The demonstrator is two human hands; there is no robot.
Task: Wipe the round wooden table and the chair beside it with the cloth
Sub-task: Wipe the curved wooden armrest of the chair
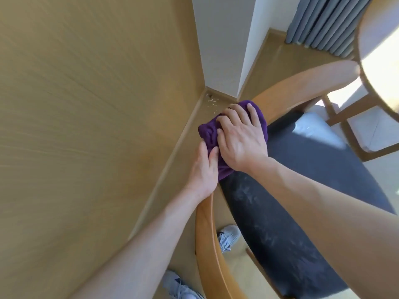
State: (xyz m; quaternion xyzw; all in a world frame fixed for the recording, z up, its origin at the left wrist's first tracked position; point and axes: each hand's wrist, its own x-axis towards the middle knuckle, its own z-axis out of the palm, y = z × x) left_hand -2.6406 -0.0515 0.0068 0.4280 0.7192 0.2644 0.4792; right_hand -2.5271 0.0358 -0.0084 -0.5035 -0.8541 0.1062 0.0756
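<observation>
A purple cloth [208, 134] is bunched over the curved wooden back rail of the chair [206, 231]. My right hand [239, 137] lies on top of the cloth with its fingers spread and bent over it. My left hand [205, 167] grips the cloth's near edge and the rail under it. The chair has a dark dusty seat cushion [280, 201]. The round wooden table [376, 61] shows at the top right, brightly lit.
A wood-panelled wall [86, 104] stands close on the left, meeting a white wall corner [218, 50]. Small debris [211, 101] lies on the floor in the corner. Grey curtains [323, 22] hang at the back. My grey shoes [228, 236] are on the floor below.
</observation>
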